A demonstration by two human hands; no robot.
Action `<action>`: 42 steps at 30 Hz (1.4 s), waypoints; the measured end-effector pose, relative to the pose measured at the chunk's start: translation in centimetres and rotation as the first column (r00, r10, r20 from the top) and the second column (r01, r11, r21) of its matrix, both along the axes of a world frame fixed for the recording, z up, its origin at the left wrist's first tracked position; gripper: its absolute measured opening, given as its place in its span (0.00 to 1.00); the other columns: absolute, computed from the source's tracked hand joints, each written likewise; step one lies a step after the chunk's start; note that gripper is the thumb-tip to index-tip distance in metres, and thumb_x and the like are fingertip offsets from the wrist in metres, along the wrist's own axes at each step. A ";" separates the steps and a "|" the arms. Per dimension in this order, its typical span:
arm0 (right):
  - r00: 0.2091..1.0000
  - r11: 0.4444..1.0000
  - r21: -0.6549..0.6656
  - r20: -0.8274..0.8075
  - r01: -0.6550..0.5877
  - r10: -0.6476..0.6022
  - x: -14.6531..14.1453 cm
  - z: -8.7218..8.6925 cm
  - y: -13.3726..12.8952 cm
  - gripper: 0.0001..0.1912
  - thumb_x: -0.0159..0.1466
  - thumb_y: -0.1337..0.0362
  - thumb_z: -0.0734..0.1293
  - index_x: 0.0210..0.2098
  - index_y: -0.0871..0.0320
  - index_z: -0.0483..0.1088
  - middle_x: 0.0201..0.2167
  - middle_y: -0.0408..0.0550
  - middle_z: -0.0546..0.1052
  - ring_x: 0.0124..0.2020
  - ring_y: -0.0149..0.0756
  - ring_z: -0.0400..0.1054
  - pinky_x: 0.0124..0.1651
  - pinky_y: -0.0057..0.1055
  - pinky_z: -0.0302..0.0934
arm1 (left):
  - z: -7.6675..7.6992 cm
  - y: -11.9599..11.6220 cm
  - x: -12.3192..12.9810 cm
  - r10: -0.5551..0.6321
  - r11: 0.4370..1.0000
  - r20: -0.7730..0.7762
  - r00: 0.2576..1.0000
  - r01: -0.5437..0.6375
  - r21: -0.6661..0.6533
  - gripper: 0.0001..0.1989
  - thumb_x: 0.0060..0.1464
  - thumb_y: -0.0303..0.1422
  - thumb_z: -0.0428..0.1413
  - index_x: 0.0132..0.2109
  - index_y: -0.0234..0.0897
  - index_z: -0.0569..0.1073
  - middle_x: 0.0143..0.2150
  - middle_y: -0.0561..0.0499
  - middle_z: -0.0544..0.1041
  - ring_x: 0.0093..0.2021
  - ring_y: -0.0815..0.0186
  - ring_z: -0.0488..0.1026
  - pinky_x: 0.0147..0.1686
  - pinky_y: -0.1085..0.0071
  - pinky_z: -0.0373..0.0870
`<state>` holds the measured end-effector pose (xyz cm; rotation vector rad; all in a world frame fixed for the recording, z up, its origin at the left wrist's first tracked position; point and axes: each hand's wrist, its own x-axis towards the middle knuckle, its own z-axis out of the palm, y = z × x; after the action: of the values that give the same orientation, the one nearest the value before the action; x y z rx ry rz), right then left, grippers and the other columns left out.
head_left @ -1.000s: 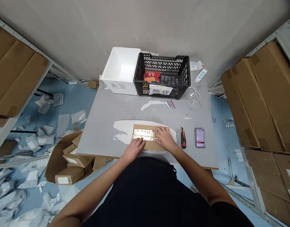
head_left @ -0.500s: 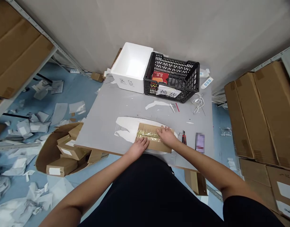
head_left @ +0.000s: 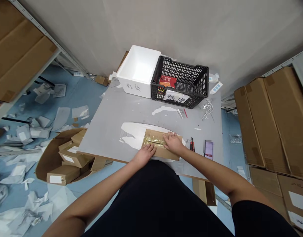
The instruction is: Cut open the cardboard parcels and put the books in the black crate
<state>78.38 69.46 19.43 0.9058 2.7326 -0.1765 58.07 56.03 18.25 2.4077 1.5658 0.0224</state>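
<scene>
Both of my hands lie flat on a brown cardboard package [head_left: 161,149] in the lower middle of the grey table [head_left: 109,138]. My left hand [head_left: 145,155] presses its near edge, and my right hand [head_left: 173,143] sits on its right part. A shiny gold tape or film strip [head_left: 153,141] shows across the package between the cardboard edges. Under the package lies a white sheet [head_left: 133,131]. Right of my right hand are a red-and-black utility knife [head_left: 192,144] and a phone [head_left: 209,149] with a blurred screen.
At the table's back stand a white foam box [head_left: 138,72] and a black plastic crate [head_left: 179,82] holding a red book [head_left: 167,81]. A white cable [head_left: 207,108] lies nearby. Cardboard cartons fill shelves on both sides. White scraps litter the blue floor.
The view has turned, shifting the table right. The gold strip now shows narrower between cardboard edges, and the package sits slightly rotated under my hands, which have moved closer together.
</scene>
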 end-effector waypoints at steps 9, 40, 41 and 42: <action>0.998 0.990 0.140 0.047 0.038 -0.045 -2.0 -1.0 -1.6 0.33 0.66 0.59 0.62 0.64 0.75 0.56 0.64 0.79 0.58 0.64 0.63 0.56 0.62 0.57 0.49 | 0.0 0.7 0.3 -0.006 0.997 -0.048 0.999 0.003 -0.072 0.20 0.61 0.25 0.48 0.60 0.33 0.67 0.61 0.37 0.69 0.59 0.52 0.67 0.55 0.56 0.66; 0.960 0.936 -0.308 0.268 0.169 -0.085 -4.0 4.9 4.7 0.29 0.61 0.63 0.64 0.62 0.46 0.63 0.53 0.52 0.76 0.48 0.45 0.73 0.43 0.32 0.64 | 1.5 2.2 -0.1 -0.010 0.989 -0.042 0.999 0.004 -0.148 0.24 0.52 0.32 0.61 0.56 0.39 0.68 0.50 0.44 0.73 0.51 0.53 0.69 0.49 0.59 0.65; 0.956 0.933 -0.305 0.274 0.189 -0.104 -3.7 4.9 4.4 0.30 0.61 0.62 0.64 0.63 0.47 0.62 0.53 0.52 0.76 0.49 0.45 0.73 0.43 0.32 0.64 | 1.6 2.4 0.0 -0.005 0.991 -0.052 0.999 -0.002 -0.136 0.27 0.51 0.32 0.62 0.58 0.38 0.66 0.50 0.43 0.73 0.50 0.53 0.68 0.50 0.59 0.64; 0.951 0.930 -0.299 0.283 0.213 -0.127 -3.4 4.9 4.1 0.31 0.61 0.61 0.65 0.64 0.49 0.61 0.53 0.54 0.76 0.48 0.46 0.73 0.43 0.33 0.64 | 1.7 2.5 0.1 0.003 0.992 -0.061 0.998 -0.011 -0.124 0.31 0.51 0.33 0.62 0.60 0.37 0.63 0.50 0.42 0.72 0.51 0.53 0.68 0.51 0.58 0.63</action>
<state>74.96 73.51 24.32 0.9904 2.2927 -0.4920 58.13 58.57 19.94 2.3272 1.5535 -0.1444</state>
